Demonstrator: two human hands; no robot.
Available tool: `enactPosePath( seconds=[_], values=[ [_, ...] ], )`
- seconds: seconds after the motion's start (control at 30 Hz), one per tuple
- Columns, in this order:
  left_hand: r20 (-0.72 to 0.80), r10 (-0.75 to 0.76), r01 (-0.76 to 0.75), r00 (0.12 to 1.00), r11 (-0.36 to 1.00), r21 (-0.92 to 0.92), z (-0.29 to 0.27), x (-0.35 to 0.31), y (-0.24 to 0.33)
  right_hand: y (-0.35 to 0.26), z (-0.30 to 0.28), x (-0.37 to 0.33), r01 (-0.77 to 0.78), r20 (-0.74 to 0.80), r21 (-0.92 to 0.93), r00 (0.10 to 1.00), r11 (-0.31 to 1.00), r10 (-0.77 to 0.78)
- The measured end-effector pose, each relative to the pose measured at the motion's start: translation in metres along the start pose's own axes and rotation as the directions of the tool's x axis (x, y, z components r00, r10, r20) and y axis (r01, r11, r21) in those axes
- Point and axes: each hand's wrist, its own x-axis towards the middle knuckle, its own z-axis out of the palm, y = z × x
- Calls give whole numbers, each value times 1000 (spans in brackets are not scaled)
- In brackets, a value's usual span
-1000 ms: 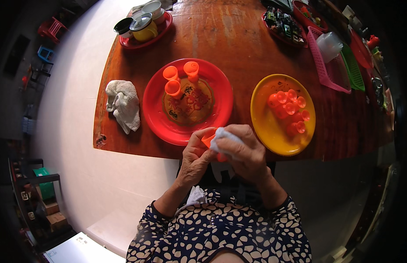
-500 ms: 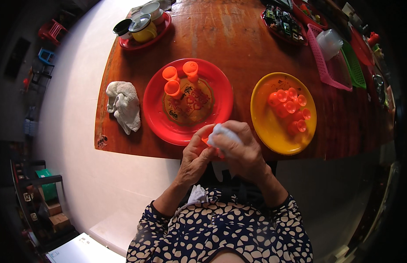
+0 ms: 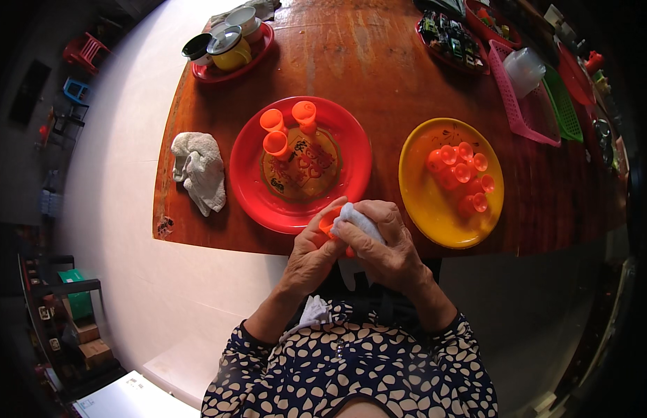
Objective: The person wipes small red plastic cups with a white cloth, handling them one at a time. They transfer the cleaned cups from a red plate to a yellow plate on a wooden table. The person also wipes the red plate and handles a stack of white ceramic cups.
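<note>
Gripping an orange cup [image 3: 325, 222] in the left hand [image 3: 307, 256], going by the head view, with fingers curled around it and not much of it peeking out. Bunching a pale bluish-white cloth [image 3: 360, 223] in the right hand [image 3: 391, 253], pinched between thumb and fingers and pushed right up against the cup. Can't really tell how far in, if at all. Keeping both hands close together around the cup, by the near edge of a wooden table [image 3: 386, 70]. Just beyond the left hand, got a big red plate [image 3: 356, 174] with three more orange cups [image 3: 275, 145] standing mouth-up toward its far left. Just beyond the right hand and off to its right, got a yellow plate [image 3: 422, 217] with a cluster of orange pieces [image 3: 446, 180], showing shallow round discs on top. Well left of the left hand, got a crumpled whitish towel [image 3: 200, 174]. Way past the hands on the left, got a smaller red tray [image 3: 252, 64] with a lidded yellow pot [image 3: 231, 57] on it. Way past them on the right, got a pink basket [image 3: 505, 90] holding clear plastic containers [image 3: 525, 73], right beside a green basket [image 3: 563, 117].
</note>
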Motion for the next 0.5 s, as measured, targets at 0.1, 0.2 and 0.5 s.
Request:
enactPosePath(
  seconds=[0.1,0.2,0.5],
  values=[
    [27,26,-26,999,1000,7,-1,-2,2,1,-3,1,-43,-16,182,999,982,46],
    [12,47,-48,999,998,28,0,-3,0,8,-3,0,-92,-26,206,995,974,99],
    [-30,18,-17,999,1000,16,2,-1,2,10,-7,2,-203,23,231,979,952,203]
  ],
)
